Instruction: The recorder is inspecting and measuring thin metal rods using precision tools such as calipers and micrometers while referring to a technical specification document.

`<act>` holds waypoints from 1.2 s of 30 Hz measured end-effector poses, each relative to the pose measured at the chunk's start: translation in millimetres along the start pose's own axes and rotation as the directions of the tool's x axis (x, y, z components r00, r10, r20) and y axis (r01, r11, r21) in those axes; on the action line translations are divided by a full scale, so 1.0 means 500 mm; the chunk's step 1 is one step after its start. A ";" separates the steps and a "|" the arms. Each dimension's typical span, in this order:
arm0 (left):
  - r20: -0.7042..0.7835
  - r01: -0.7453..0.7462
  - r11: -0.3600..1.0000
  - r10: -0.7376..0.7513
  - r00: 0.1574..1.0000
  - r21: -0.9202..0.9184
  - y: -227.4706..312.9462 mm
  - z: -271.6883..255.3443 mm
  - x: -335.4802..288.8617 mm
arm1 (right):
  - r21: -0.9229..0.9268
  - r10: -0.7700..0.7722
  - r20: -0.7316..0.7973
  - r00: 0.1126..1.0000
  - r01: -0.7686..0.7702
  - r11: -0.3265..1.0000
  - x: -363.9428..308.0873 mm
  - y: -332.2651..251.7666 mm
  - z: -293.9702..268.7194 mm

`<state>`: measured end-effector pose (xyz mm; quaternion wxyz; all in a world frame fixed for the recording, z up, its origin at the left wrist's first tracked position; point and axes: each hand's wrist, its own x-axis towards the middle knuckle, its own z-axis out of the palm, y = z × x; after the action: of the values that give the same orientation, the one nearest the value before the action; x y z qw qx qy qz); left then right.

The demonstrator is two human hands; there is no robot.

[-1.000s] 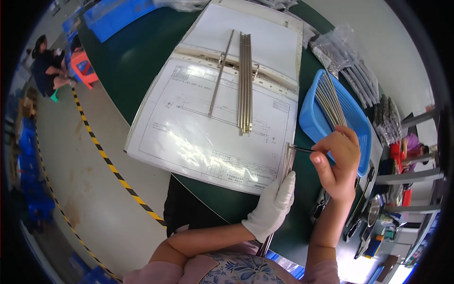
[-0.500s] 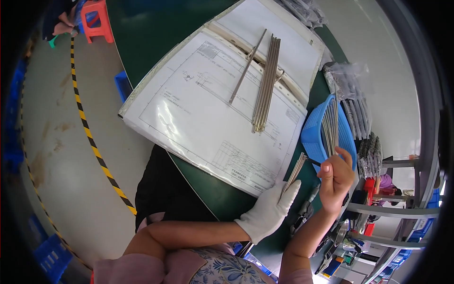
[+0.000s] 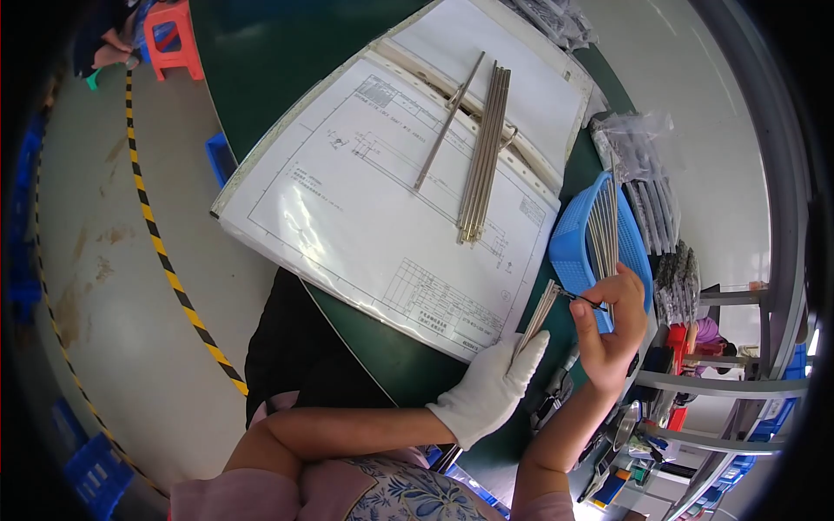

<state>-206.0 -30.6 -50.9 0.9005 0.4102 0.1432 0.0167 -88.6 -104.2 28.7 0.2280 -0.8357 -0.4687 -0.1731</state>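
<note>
My left hand (image 3: 486,392), in a white glove, is closed around a small bundle of thin metal rods (image 3: 536,321), whose ends stick up past the fingers. My bare right hand (image 3: 615,326) is beside those ends, thumb and fingers curled about a thin black piece (image 3: 587,301). One end of that piece reaches the rod tips; its exact kind is unclear. Behind the right hand, a blue plastic basket (image 3: 569,252) holds several long thin rods (image 3: 604,221). Thicker metal rods (image 3: 486,156) lie in a group on an open binder, with a single rod (image 3: 449,122) to their left.
The binder (image 3: 347,234) with sleeved drawings covers much of the green table (image 3: 278,52). Bagged parts (image 3: 651,200) sit beyond the basket. Tools (image 3: 556,395) lie near my right forearm. A red stool (image 3: 174,43) and another person (image 3: 109,43) are at far left.
My right hand has dipped slightly and its grip has loosened, baring more of the black piece by the rod tips. The left hand keeps its bundle. The view has shifted slightly.
</note>
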 end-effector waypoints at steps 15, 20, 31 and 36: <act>0.038 0.022 0.999 -0.020 0.999 -0.040 -0.018 0.001 0.007 | 0.022 0.050 0.127 0.991 -0.053 0.998 -0.004 0.004 0.003; 0.055 -0.094 0.978 0.085 0.995 0.188 -0.018 -0.008 0.016 | 0.040 -0.012 0.032 0.999 0.011 0.999 0.003 -0.022 0.005; 0.063 -0.070 0.997 0.068 0.996 0.021 -0.044 0.000 0.022 | -0.087 0.060 0.051 0.997 -0.055 0.995 0.001 -0.048 0.003; 0.069 -0.076 0.995 0.072 0.995 0.057 -0.071 0.000 0.034 | -0.015 0.068 0.059 0.996 -0.067 0.998 0.004 -0.055 -0.004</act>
<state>-192.6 -51.7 -81.6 0.8909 0.4423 0.0979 0.0319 -111.5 -91.6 37.4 0.2142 -0.8572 -0.4457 -0.1435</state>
